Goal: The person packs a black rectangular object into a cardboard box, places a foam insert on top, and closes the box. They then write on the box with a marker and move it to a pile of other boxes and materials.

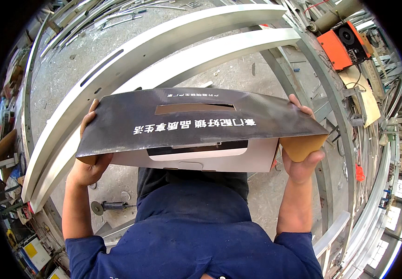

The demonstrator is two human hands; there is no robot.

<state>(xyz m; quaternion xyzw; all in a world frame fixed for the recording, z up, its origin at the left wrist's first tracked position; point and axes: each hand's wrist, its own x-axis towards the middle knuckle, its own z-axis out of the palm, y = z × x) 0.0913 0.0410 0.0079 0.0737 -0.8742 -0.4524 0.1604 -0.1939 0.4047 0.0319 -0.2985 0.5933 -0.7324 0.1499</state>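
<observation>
A flat black cardboard box (196, 123) with white print and a slot cut in its top is held level in front of my chest. My left hand (88, 162) grips its left end, thumb underneath and fingers over the far edge. The right end is gripped by my right hand (303, 160), thumb under a brown inner flap. Beneath the black lid shows the box's pale side wall (256, 160).
Two long curved white metal beams (163, 51) lie on the concrete floor ahead. An angle grinder (110, 205) lies on the floor at lower left. An orange welding machine (345, 44) stands at upper right. Grey steel frames (331, 102) run along the right.
</observation>
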